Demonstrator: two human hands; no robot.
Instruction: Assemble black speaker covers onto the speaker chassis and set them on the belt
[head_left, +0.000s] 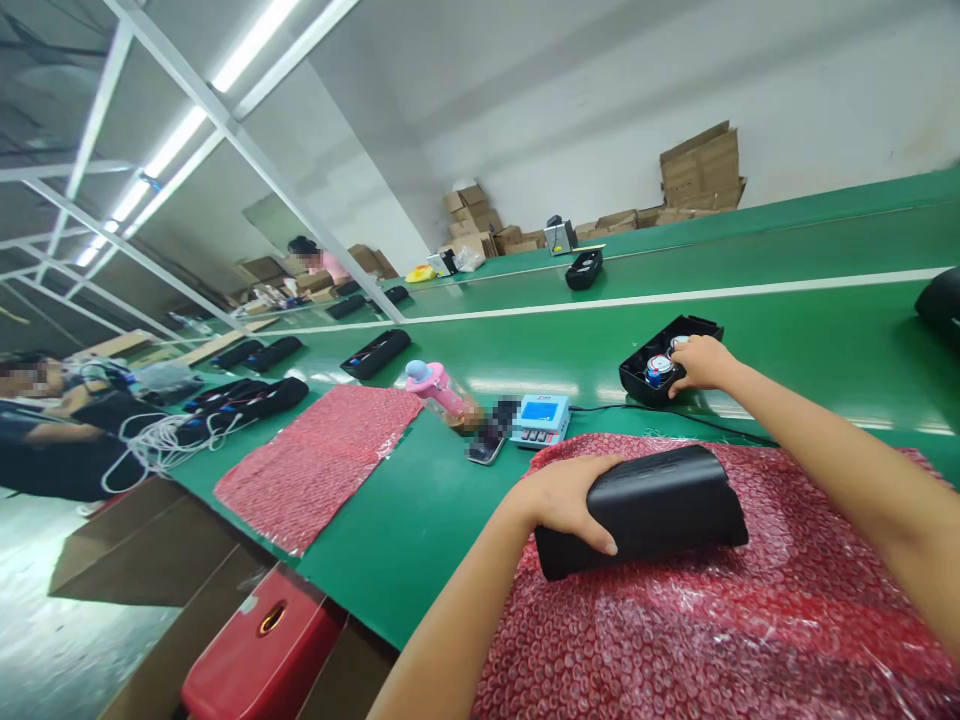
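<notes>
My left hand (574, 500) is closed over the left end of a smooth black plastic housing (667, 505), its thumb across the front face. That housing rests on red bubble wrap (600, 650), its open side not in sight. Farther out, my right hand (701, 362) grips the near right part of an open black housing (637, 375) on the green table. Inside it show round silver parts (660, 368) that look like speaker magnets, with a bit of blue. Some of my right fingers are hidden inside the housing.
Left of my hands are a blue device with a screen (541, 418) and cable, a phone (489, 440), a pink-lidded bottle (444, 392) and another bubble-wrap sheet (322, 460). More black housings (376, 352) line the green table (397, 560). A red stool (255, 650) stands below. Co-workers sit left.
</notes>
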